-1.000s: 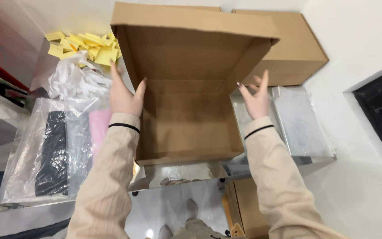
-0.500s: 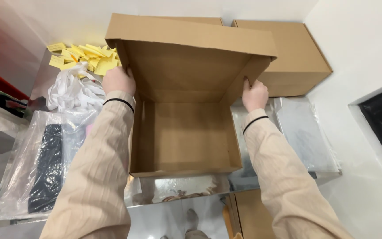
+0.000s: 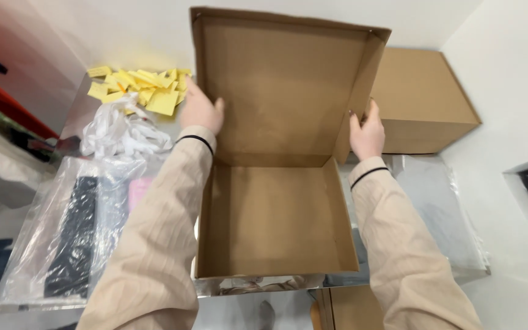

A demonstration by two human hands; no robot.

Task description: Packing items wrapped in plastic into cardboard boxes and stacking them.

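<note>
Where visible: two hands (image 3: 201, 110), two boxes (image 3: 276, 214).

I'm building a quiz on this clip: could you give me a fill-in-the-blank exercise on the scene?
1. Both hands grip the sides of an open brown ____ box.
2. The slips of paper piled beyond the left hand are ____ in colour.
3. Behind the right hand stands a second box, which is ____.

Missing words: cardboard; yellow; closed
</note>
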